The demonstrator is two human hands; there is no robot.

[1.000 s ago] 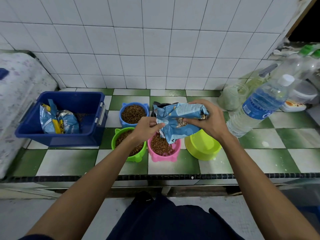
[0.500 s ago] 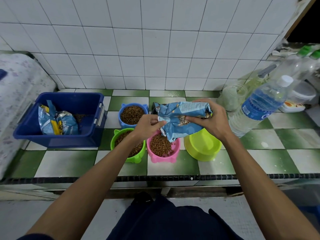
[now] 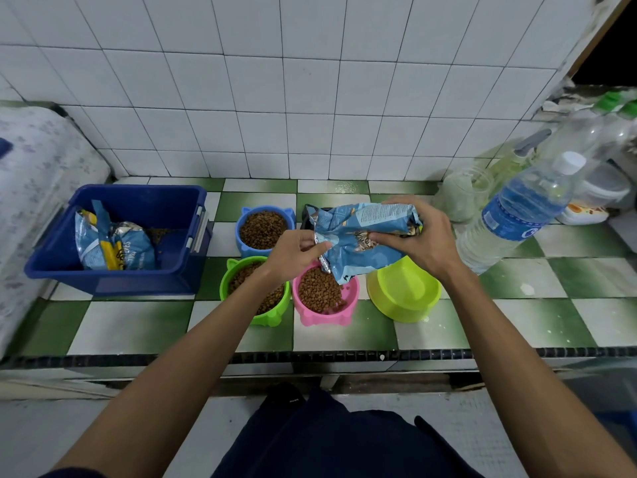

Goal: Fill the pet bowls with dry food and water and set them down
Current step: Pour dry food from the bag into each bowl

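Both hands [image 3: 365, 243] grip the food bag [image 3: 362, 236], hiding a dark bowl [image 3: 306, 215].

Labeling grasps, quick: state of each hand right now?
Left hand: fingers pinch the food bag at its open edge.
Right hand: grips the bag's upper body.

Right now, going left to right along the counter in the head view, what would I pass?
Blue bin → green bowl of kibble → pink bowl of kibble → yellow-green bowl → water bottle.
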